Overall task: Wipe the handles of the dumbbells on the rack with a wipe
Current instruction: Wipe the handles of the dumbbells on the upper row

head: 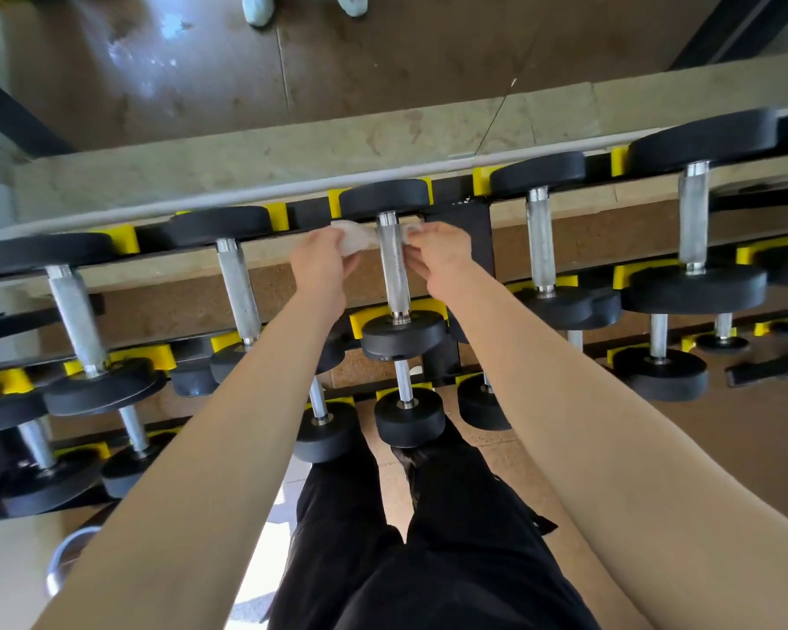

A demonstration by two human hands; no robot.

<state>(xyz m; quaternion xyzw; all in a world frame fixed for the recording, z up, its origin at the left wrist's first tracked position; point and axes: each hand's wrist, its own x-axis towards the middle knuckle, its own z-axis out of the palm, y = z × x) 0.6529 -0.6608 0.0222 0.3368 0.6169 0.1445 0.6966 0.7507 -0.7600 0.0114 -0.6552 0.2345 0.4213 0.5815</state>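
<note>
A black dumbbell with a knurled steel handle lies on the top tier of the rack, in the middle of the view. A white wipe passes behind the upper part of that handle. My left hand grips the wipe's left end just left of the handle. My right hand pinches the wipe's right end on the other side. Both forearms reach out from the bottom of the view.
Several more black dumbbells lie in yellow cradles along the top tier and the two lower tiers. A mirror behind the rack reflects the floor and a person's feet. My black trousers are below. A round metal object sits at lower left.
</note>
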